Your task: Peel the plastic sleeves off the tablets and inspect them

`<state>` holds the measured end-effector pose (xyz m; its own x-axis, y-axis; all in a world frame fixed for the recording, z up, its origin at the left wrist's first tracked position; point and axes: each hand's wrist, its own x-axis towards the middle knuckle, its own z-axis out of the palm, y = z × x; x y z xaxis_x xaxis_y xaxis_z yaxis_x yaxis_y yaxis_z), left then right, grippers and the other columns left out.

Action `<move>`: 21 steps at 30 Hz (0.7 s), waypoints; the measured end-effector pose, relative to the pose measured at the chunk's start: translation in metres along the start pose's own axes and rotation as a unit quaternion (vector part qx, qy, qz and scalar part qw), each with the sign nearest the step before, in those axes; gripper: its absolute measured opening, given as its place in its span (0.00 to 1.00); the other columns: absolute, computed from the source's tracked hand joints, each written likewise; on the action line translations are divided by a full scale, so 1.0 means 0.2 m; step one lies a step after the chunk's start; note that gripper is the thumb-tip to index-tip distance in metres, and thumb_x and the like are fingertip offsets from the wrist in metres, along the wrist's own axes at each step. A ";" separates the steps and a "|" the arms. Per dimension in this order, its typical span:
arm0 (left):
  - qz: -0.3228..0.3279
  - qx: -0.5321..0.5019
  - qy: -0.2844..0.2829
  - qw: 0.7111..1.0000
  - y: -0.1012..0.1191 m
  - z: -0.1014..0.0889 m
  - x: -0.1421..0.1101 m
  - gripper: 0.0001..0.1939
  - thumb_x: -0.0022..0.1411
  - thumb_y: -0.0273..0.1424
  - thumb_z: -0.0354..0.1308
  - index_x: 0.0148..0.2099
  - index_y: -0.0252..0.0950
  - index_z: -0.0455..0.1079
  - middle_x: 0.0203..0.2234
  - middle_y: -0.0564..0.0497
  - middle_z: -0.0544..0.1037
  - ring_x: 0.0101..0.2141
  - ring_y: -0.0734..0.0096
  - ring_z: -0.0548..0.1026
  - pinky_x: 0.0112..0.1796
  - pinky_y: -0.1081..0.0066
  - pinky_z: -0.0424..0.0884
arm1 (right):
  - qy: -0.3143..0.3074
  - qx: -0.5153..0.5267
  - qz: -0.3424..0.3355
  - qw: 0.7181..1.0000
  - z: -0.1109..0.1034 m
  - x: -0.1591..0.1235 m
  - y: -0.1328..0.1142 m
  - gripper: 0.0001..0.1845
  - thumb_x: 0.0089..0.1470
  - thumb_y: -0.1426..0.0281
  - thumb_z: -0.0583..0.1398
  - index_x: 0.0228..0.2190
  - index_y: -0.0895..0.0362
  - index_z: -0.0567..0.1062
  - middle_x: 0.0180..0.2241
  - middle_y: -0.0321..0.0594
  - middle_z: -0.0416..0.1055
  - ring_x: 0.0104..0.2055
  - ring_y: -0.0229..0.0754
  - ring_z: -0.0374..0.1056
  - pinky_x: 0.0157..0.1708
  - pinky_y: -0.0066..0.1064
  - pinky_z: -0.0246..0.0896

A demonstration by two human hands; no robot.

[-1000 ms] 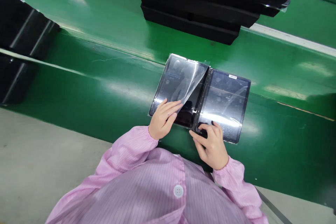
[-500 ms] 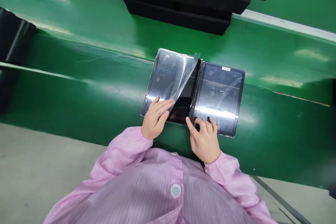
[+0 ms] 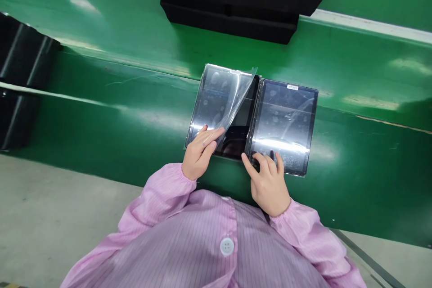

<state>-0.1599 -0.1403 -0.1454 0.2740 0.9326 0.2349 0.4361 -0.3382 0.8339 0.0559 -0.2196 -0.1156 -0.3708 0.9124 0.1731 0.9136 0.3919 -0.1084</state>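
Observation:
Two dark glossy screen panels lie side by side on the green conveyor belt. My left hand pinches a corner of the clear protective film, which is peeled up and folded back over the left panel. My right hand rests with its fingers spread on the near left corner of the right panel, which still has its film and a small white label at the far edge. Pink sleeves cover both my arms.
A stack of black trays stands on the belt just beyond the panels. More black trays sit at the left edge. The grey floor shows below the belt on the near left.
The view has shifted slightly. My right hand's fingers have spread a little on the right panel. The film stays held up by my left hand in much the same place.

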 end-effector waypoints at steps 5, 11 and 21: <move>-0.008 -0.018 -0.007 1.000 0.00 -0.01 0.00 0.19 0.71 0.33 0.49 0.58 0.44 0.75 0.50 0.50 0.82 0.51 0.63 0.80 0.64 0.51 0.64 | 0.010 0.003 -0.009 1.000 -0.01 0.00 0.00 0.27 0.52 0.82 0.53 0.52 0.59 0.76 0.45 0.50 0.72 0.48 0.51 0.62 0.59 0.53 0.53; -0.037 -0.040 -0.007 0.998 0.01 -0.02 0.00 0.19 0.71 0.34 0.49 0.57 0.44 0.76 0.49 0.51 0.83 0.50 0.62 0.81 0.65 0.49 0.62 | -0.012 0.014 0.016 1.000 0.00 -0.02 -0.03 0.29 0.52 0.82 0.53 0.56 0.60 0.73 0.47 0.51 0.72 0.50 0.52 0.61 0.59 0.55 0.53; -0.064 -0.060 -0.002 0.996 0.02 -0.03 0.02 0.19 0.70 0.37 0.50 0.54 0.42 0.78 0.45 0.50 0.84 0.47 0.62 0.82 0.64 0.50 0.64 | -0.004 0.036 0.022 0.999 0.02 -0.02 -0.02 0.29 0.53 0.81 0.53 0.56 0.60 0.72 0.48 0.51 0.71 0.51 0.53 0.61 0.59 0.56 0.54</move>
<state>-0.1623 -0.1373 -0.1377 0.2256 0.9667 0.1211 0.3615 -0.1985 0.9110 0.0523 -0.2248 -0.1202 -0.3319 0.9299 0.1583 0.9148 0.3583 -0.1863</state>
